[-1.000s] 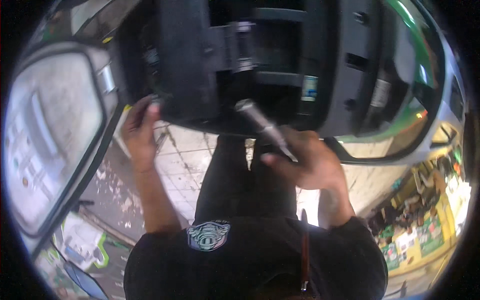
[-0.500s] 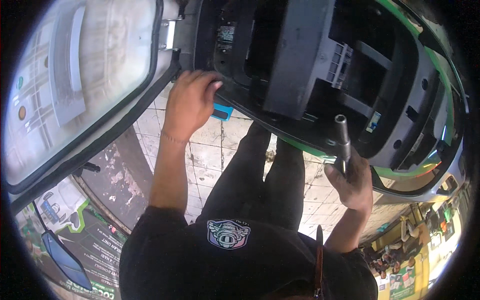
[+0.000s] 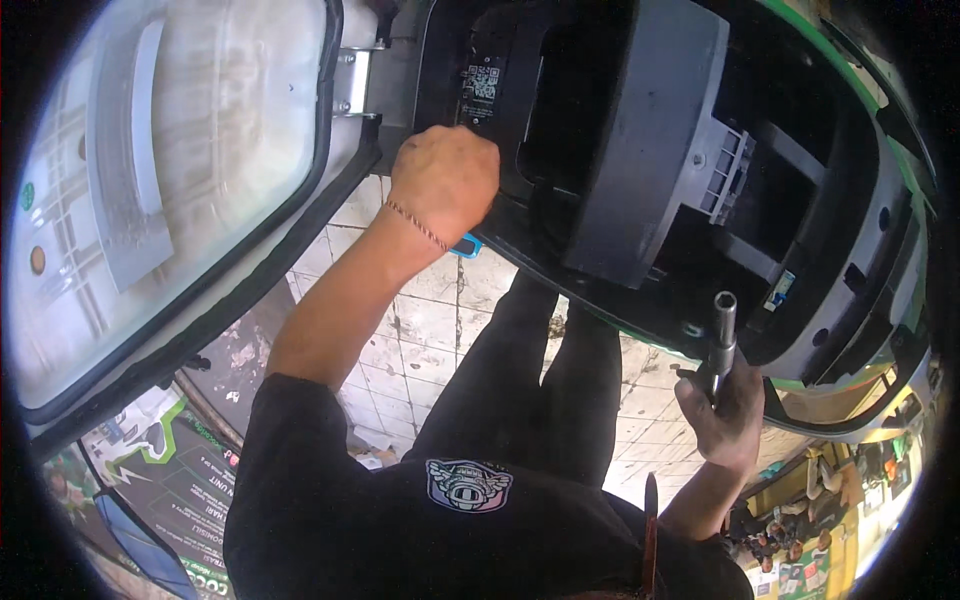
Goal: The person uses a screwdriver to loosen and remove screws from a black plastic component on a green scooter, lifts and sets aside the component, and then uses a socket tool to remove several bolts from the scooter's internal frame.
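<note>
My left hand (image 3: 445,180) is closed like a fist over the near-left rim of a dark open scooter compartment (image 3: 560,235), just below a label with a square code. Its fingertips are hidden, so I cannot make out what they hold. A blue-edged flat object (image 3: 467,246) peeks out below the wrist. My right hand (image 3: 728,420) is wrapped round a metal socket wrench (image 3: 723,335), whose hollow end points up beside the compartment's near edge.
At left stands the raised scooter seat (image 3: 215,170), pale underside showing, joined by a metal hinge (image 3: 352,80). A broad grey bar (image 3: 650,150) crosses the compartment. Light floor tiles (image 3: 425,320) lie below. A mirror (image 3: 145,540) and a printed banner (image 3: 190,490) are at lower left.
My left hand has turned and shifted right along the rim, its fingers now curled down out of sight. My right hand and the wrench sit slightly lower and farther right in view.
</note>
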### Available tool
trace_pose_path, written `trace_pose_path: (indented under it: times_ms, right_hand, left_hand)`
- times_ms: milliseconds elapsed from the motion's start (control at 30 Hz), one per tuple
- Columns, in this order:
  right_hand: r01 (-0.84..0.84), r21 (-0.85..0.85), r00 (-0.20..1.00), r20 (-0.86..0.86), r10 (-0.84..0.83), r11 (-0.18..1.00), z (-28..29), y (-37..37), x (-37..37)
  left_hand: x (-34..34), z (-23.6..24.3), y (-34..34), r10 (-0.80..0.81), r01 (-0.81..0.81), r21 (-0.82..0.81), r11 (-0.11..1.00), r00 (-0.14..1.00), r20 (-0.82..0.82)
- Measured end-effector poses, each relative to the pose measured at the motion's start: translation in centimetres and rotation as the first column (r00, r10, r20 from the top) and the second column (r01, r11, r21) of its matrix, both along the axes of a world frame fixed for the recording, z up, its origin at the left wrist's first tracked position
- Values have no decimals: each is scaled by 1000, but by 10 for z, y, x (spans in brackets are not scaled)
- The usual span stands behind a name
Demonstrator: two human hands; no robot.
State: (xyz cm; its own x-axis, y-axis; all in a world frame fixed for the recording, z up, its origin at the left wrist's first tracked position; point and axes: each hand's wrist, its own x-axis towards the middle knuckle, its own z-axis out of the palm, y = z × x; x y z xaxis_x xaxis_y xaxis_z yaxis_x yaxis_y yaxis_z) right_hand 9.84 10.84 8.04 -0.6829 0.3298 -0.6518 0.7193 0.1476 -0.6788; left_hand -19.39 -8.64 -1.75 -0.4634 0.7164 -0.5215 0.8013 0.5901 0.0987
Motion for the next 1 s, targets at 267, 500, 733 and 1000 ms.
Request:
trace_pose_path:
  times_ms: [267,500,733,1000]
  right_hand:
    - [11,14,1000,-13,-11,1000,3,2,-10]
    - [38,22,999,3,-38,999,4,3,-13]
    - [-14,15,999,31,14,1000,4,4,-11]
    - [41,35,999,-17,-40,999,2,2,-11]
  left_hand:
    - [-37,-26,16,-1,90,156,984,868,-496]
    - [-41,-42,19,-30,125,141,982,842,-539]
    - [-22,1,-1,517,-539,545,642,830,211]
    - [20,20,-35,597,-915,400,50,349,723]
